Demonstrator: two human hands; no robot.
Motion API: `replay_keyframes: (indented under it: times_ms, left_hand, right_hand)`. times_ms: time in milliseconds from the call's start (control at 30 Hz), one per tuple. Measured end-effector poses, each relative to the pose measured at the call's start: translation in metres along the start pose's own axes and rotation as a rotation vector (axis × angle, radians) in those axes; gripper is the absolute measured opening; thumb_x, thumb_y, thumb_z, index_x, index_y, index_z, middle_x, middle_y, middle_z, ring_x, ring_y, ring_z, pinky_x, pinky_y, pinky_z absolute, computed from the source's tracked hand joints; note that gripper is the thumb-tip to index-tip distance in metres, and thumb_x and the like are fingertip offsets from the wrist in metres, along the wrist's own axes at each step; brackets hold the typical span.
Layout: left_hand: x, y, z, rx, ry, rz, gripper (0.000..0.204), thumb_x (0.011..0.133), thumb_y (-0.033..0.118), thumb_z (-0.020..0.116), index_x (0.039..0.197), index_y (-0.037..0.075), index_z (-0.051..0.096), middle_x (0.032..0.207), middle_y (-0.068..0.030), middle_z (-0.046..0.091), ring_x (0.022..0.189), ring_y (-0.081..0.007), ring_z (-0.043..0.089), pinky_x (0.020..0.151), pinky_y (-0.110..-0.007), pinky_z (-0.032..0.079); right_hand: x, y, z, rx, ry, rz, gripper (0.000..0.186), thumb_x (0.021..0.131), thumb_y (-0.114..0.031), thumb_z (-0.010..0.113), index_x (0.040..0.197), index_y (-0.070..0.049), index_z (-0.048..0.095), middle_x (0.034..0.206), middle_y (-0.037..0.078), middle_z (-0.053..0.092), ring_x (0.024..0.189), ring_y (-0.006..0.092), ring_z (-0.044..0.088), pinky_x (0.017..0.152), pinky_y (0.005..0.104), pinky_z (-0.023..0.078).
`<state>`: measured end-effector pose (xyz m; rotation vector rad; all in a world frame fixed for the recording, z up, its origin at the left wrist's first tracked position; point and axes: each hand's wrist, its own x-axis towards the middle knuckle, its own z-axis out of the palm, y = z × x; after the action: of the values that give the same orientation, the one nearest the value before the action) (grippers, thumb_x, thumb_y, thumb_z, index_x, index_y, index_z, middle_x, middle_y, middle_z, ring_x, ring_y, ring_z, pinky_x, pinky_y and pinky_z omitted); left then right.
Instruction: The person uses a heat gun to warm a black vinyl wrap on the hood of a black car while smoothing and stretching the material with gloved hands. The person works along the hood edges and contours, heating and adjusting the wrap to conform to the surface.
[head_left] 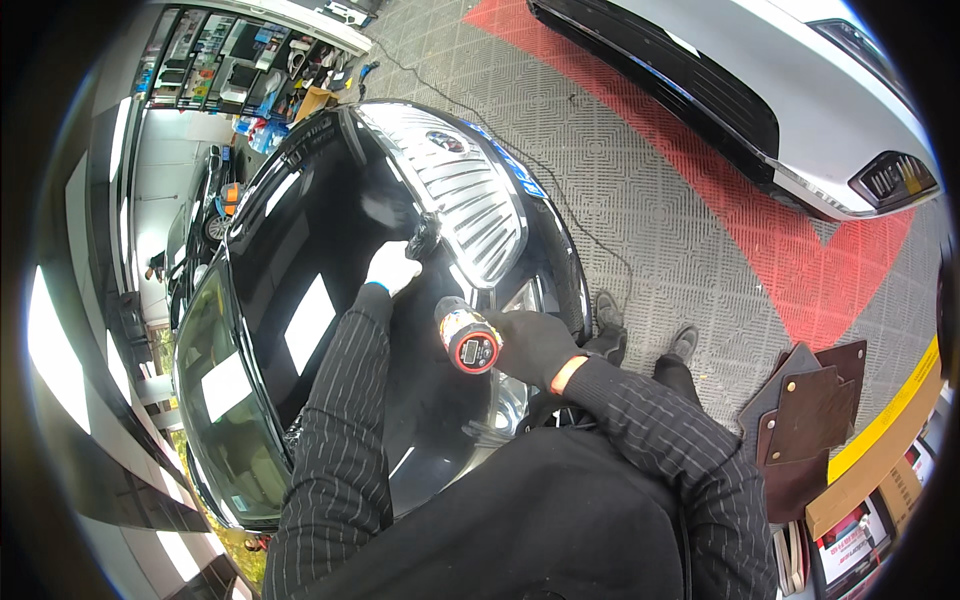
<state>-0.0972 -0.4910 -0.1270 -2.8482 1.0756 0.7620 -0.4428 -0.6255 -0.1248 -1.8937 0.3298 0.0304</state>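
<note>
Clearly, left hand point(394, 268) closed on black bundle point(424, 240), right hand point(535, 348) likewise on cylindrical tool point(468, 340).

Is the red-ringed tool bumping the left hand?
Apart. The head view shows some black hood between the red-ringed tool and the left hand.

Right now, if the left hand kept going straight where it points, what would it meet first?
Likely the dark object right at the front of the left hand, then perhaps the silver grille; depth is unclear.
</note>
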Motion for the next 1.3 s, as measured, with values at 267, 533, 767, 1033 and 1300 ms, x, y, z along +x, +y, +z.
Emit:
replay_keyframes:
  times_ms: [267,533,767,1033,1300]
  left_hand:
    - [-0.007,0.002,-0.001,-0.021,-0.008,0.028,0.022,0.073,0.007,0.066,0.093,-0.002,0.072,0.080,-0.0213,0.071,0.081,-0.0345,0.070,0.078,-0.043,0.054]
    - [-0.021,0.008,0.011,0.053,0.062,0.044,0.020,0.076,0.011,0.068,0.091,-0.001,0.073,0.086,-0.0261,0.073,0.087,-0.0442,0.072,0.080,-0.047,0.055]
    - [-0.037,0.017,0.020,0.079,0.114,0.059,0.019,0.076,0.011,0.068,0.091,-0.001,0.072,0.085,-0.0267,0.071,0.087,-0.0468,0.071,0.078,-0.048,0.053]
    - [-0.056,0.025,0.029,0.125,0.126,0.016,0.019,0.074,0.013,0.069,0.089,0.002,0.072,0.087,-0.0247,0.073,0.091,-0.0467,0.071,0.083,-0.051,0.055]
    - [-0.034,0.036,0.003,-0.115,0.088,0.019,0.047,0.074,0.027,0.081,0.113,0.003,0.072,0.108,-0.0225,0.075,0.104,-0.0414,0.071,0.095,-0.047,0.056]
  right_hand:
    - [0.001,-0.002,-0.004,0.036,-0.005,-0.038,0.052,0.096,-0.051,0.072,0.138,-0.019,0.071,0.111,0.016,0.079,0.103,0.0381,0.077,0.089,0.0492,0.060]
    - [-0.019,0.001,-0.015,0.048,-0.053,0.012,0.041,0.095,-0.034,0.074,0.130,-0.014,0.071,0.111,0.018,0.078,0.106,0.0392,0.075,0.092,0.0512,0.058]
    - [-0.033,0.009,-0.015,0.054,-0.036,0.018,0.044,0.096,-0.037,0.074,0.134,-0.015,0.070,0.113,0.017,0.078,0.108,0.0382,0.075,0.091,0.0507,0.058]
    - [-0.051,0.020,-0.026,0.037,-0.042,-0.011,0.044,0.096,-0.034,0.073,0.136,-0.017,0.070,0.113,0.016,0.079,0.108,0.0370,0.076,0.092,0.0512,0.058]
    - [-0.049,0.027,-0.029,0.019,-0.030,-0.037,0.046,0.096,-0.034,0.073,0.139,-0.017,0.069,0.114,0.016,0.079,0.107,0.0369,0.076,0.092,0.0506,0.059]
